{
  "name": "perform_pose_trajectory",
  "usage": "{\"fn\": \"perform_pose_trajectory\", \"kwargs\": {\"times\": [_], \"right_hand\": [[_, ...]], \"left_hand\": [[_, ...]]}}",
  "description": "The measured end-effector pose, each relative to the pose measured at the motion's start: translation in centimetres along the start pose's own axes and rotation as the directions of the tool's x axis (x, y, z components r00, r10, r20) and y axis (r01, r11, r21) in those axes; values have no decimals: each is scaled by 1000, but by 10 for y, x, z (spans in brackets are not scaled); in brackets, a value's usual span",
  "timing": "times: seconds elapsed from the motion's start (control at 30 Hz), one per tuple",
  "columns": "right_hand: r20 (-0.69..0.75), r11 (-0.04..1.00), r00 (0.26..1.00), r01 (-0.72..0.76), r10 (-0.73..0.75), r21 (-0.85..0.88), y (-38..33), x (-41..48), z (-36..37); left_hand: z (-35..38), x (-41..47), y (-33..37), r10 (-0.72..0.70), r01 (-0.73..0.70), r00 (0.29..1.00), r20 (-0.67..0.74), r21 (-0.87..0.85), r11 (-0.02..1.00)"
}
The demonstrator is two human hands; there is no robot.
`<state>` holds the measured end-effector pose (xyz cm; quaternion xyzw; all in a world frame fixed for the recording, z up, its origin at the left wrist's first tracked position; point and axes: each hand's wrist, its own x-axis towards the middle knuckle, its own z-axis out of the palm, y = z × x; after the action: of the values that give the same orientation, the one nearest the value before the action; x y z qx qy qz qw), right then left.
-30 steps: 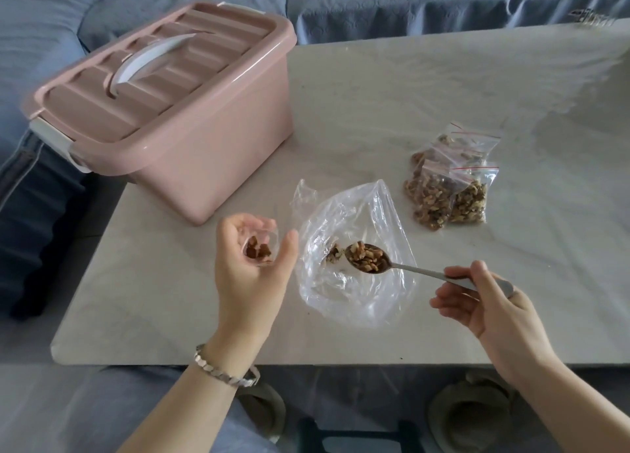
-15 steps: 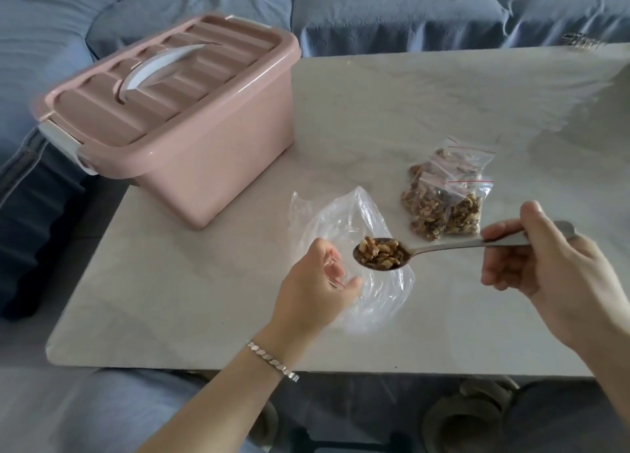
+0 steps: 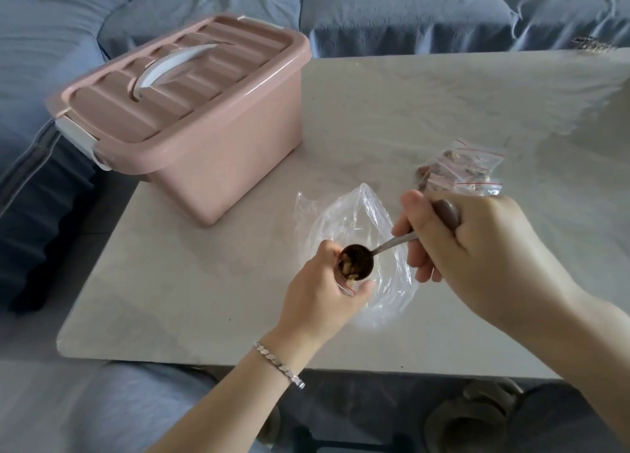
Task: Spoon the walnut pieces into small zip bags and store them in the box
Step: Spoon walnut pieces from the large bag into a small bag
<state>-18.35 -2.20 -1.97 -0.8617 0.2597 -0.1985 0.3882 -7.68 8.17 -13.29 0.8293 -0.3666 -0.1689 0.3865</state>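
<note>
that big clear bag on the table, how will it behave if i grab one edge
Probably floppy: the clear bag lies crumpled on the table, so it would sag from one edge. Likely very light: its film looks thin and see-through. It may slide on the smooth top.

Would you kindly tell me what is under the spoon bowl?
The left hand holds a small bag there, over the clear bag; the hand hides its contents.

pink box (image 3: pixel 204 128): lid on | left hand (image 3: pixel 317 295): holds small zip bag (image 3: pixel 346 287), front-right of box | right hand (image 3: pixel 477 248): grips spoon (image 3: pixel 395 243), tipping walnut pieces (image 3: pixel 349 270) at bag mouth | filled zip bags (image 3: pixel 467 169): right of box
</note>
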Motion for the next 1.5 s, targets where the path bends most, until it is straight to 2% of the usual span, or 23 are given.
{"fn": "perform_pose_trajectory", "kwargs": {"times": [0.23,0.33,0.5,0.63,0.73,0.87,1.0,1.1,1.23,1.33,1.4,1.5], "right_hand": [[-97,992,987,130,-129,-1,7,-11,-7],[-89,992,990,117,-114,40,6,-13,-5],[-31,993,997,72,-69,95,5,-14,6],[16,990,995,93,-96,101,5,-17,10],[30,971,971,237,-238,39,7,-17,6],[45,869,870,492,-491,-56,9,-15,1],[67,806,819,573,-570,-148,15,-15,5],[59,792,805,592,-590,-148,18,-15,5],[-25,845,845,532,-534,-44,23,-17,2],[-230,922,915,365,-330,127,35,-22,-5],[-330,945,930,242,-161,219,50,-25,-6],[-333,962,943,89,3,259,76,-30,3]], "left_hand": [[2,-2,-3,-19,7,997,-77,-160,987],[3,-4,-4,-39,16,994,-97,-231,973],[4,-5,-5,-48,20,992,-117,-230,973],[3,-5,-7,33,-56,991,-130,-181,982],[2,-6,-7,34,-74,984,-173,-234,969],[3,-6,-10,-46,-43,968,-248,-342,939],[3,-4,-13,-47,-37,969,-241,-333,942],[1,-3,-11,-30,-58,968,-250,-338,939],[-3,-3,-11,-44,-46,962,-270,-320,946],[-15,-5,-6,-49,-62,946,-320,-328,943],[-28,-4,-2,-143,11,922,-360,-345,939],[-41,6,-7,-258,179,910,-324,-252,951]]}}
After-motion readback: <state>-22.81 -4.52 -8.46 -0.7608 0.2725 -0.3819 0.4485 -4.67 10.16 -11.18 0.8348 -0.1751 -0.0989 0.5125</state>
